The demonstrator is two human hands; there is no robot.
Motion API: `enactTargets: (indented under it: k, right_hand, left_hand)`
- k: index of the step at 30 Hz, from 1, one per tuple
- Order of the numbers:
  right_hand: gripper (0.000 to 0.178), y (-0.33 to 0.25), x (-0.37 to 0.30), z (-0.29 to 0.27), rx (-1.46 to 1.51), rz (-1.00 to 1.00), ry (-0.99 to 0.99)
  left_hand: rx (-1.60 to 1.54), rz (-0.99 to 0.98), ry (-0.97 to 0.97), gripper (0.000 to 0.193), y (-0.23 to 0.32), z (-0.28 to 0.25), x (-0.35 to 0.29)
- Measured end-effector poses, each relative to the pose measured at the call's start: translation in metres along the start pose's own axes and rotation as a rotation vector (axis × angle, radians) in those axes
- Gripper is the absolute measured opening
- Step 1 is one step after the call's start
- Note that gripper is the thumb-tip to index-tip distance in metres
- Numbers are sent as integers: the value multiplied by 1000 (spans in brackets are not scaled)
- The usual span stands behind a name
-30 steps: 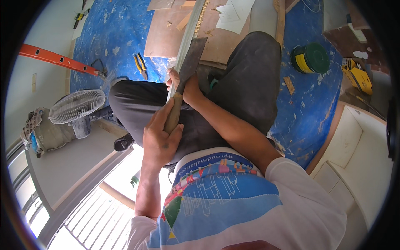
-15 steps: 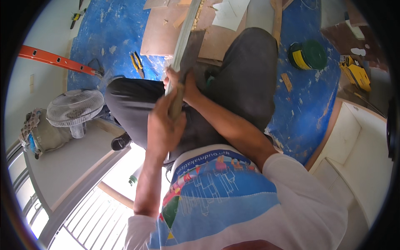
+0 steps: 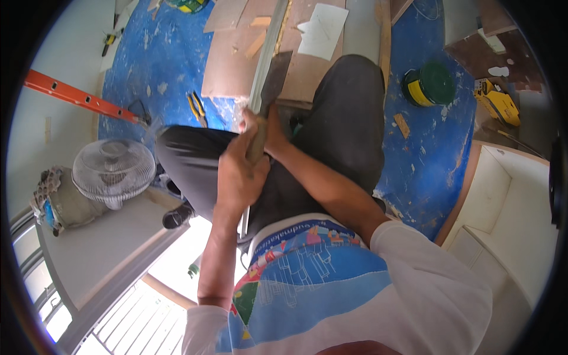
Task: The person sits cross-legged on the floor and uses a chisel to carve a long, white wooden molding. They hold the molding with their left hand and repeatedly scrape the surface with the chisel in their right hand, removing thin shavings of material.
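My left hand (image 3: pixel 235 177) is closed around the wooden handle (image 3: pixel 255 148) of a wide-bladed scraper (image 3: pixel 274 78). The blade points away from me, over brown boards. Just above it, my right hand (image 3: pixel 267 127) grips the top of the handle against a long pale metal strip (image 3: pixel 267 53). The strip runs from the boards back over my dark trousers (image 3: pixel 337 124) toward my waist. Both hands touch each other over my lap, and my fingers hide the lower part of the handle.
Brown boards (image 3: pixel 231 65) and a white sheet (image 3: pixel 322 29) lie on the blue floor covering (image 3: pixel 426 154). Yellow-handled pliers (image 3: pixel 196 108) lie left of my knee. A green-lidded can (image 3: pixel 431 84), yellow tool (image 3: pixel 498 102), orange ladder (image 3: pixel 77 97), fan (image 3: pixel 109 170) and white cabinet (image 3: pixel 503 201) surround me.
My left hand has slid a little up the handle toward my right hand, and the scraper blade has shifted slightly forward along the strip.
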State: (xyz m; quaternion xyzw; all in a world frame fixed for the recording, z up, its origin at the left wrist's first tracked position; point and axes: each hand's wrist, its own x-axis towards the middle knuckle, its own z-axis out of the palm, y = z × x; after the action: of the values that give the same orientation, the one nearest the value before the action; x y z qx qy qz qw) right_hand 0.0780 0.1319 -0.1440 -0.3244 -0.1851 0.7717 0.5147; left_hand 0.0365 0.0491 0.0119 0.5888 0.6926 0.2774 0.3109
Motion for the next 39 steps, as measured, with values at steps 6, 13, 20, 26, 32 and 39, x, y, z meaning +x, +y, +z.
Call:
enactTargets:
  k: [6,13,20,26,32,39]
  right_hand:
    - [49,-8,-5,3,-146,126,-2]
    - [33,-31,-3,12,-148,79,53]
    - [41,-14,-18,10,387,385,27]
    - [34,19,-13,7,164,156,63]
    - [34,-6,-4,4,4,-58,-98]
    - [57,23,1,-14,157,75,-60]
  left_hand:
    - [14,-48,18,62,12,0,-18]
    - [-294,-281,-76,65,17,-10,15]
    - [-426,-320,-78,68,6,-13,15]
    - [39,-105,-33,67,8,-15,-19]
    - [-93,-168,-98,68,14,-12,31]
    - [-51,-129,-96,65,6,-11,23]
